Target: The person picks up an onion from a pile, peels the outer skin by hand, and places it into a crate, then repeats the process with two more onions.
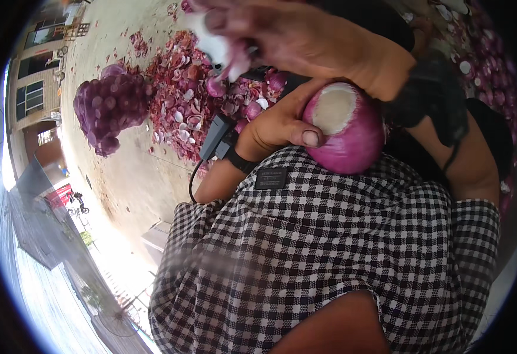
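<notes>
A large purple-red onion (351, 137) rests in my left hand (276, 124), close against my shirt front. The thumb presses on its lower left side, beside a broad pale cut face at its top. My right hand (280, 35) is blurred and reaches across above the onion, apart from it. Its fingers are closed around a white and pink piece of onion peel (236, 62). A small dark part shows among those fingers, too blurred to tell what it is.
A heap of onion skins (187, 110) with loose onions lies on the concrete floor (130, 190). Beside it stands a filled purple net bag of onions (110, 106). More onions (493, 75) lie at the right. A cardboard box (156, 234) is at lower left. Each wrist carries a strapped device.
</notes>
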The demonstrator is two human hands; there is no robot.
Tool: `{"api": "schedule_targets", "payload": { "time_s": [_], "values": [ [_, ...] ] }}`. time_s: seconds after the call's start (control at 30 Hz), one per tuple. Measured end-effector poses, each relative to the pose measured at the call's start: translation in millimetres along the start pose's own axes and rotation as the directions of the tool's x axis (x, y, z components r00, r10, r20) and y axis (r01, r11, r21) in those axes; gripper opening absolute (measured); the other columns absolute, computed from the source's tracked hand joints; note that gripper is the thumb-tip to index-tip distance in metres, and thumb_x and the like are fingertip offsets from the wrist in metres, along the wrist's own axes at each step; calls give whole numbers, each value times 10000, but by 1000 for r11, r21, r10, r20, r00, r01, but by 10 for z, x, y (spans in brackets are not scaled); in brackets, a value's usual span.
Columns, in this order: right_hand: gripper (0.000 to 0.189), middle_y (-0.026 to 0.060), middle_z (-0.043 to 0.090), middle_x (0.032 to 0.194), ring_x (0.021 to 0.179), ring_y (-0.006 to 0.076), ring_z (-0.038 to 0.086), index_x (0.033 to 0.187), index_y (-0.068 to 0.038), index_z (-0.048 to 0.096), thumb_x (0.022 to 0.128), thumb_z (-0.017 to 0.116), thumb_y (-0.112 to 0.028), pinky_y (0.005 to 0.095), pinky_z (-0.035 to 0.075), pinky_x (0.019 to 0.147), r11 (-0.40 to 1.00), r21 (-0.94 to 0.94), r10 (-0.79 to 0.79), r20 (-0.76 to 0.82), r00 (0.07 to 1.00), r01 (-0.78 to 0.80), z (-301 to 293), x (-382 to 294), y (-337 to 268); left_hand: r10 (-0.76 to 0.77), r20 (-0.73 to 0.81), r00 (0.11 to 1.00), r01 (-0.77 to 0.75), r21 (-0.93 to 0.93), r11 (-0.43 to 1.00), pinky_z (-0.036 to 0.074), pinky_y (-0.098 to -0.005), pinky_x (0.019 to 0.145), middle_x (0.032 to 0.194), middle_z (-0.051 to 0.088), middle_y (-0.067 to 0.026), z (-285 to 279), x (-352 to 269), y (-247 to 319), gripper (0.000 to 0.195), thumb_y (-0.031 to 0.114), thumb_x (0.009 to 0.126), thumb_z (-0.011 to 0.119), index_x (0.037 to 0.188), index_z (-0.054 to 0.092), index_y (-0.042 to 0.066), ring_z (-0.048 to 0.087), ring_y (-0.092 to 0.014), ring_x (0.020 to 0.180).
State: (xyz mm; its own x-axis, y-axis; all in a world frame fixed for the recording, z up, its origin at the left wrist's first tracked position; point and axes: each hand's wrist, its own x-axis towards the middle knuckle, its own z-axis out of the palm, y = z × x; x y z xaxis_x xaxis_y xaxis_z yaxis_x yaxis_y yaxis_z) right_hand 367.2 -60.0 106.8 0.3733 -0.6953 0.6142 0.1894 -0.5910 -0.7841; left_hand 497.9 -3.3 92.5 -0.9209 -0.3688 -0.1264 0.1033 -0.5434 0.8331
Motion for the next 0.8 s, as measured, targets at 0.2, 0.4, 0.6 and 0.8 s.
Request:
{"api": "schedule_targets", "payload": {
  "time_s": [0.2, 0.4, 0.6, 0.8],
  "values": [
    [746, 89, 552, 1247, 1087, 196, 525, 1331, -35, 478, 871, 494, -622, 358, 394, 961, 988, 25, 150, 25, 988, -151, -106, -83, -394, 69, -125, 990, -80, -89, 993, 380, -363, 1027, 1265, 479, -147, -2, -77, -190, 1049, 523, 577, 773, 1367, 311, 8, 492, -241, 1191],
    [666, 71, 590, 1113, 1064, 148, 533, 1277, -9, 489, 895, 516, -553, 274, 430, 905, 940, 163, 315, -75, 946, -300, -642, -1115, -511, 204, -250, 946, -135, 269, 954, 450, -400, 952, 1249, 487, -174, 30, 193, -220, 1041, 575, 602, 745, 1373, 298, 38, 523, -298, 1134],
    [713, 186, 556, 1218, 1152, 288, 524, 1317, -2, 426, 838, 644, -482, 360, 405, 982, 827, -39, 472, -494, 730, -561, -414, -2059, -1162, 209, -82, 975, -83, 735, 673, 307, -370, 1053, 1341, 414, -155, 551, 764, -295, 1061, 588, 637, 742, 1391, 306, -19, 416, -257, 1238],
    [596, 130, 573, 1199, 1104, 235, 558, 1314, -33, 442, 842, 660, -327, 339, 448, 940, 819, 255, 528, -684, 504, -514, -276, -2633, -1847, 129, 212, 969, -245, 729, 639, 291, -394, 1064, 1385, 373, -172, 1473, 1069, -229, 1051, 584, 684, 709, 1410, 273, -37, 379, -280, 1272]
  ]
}}
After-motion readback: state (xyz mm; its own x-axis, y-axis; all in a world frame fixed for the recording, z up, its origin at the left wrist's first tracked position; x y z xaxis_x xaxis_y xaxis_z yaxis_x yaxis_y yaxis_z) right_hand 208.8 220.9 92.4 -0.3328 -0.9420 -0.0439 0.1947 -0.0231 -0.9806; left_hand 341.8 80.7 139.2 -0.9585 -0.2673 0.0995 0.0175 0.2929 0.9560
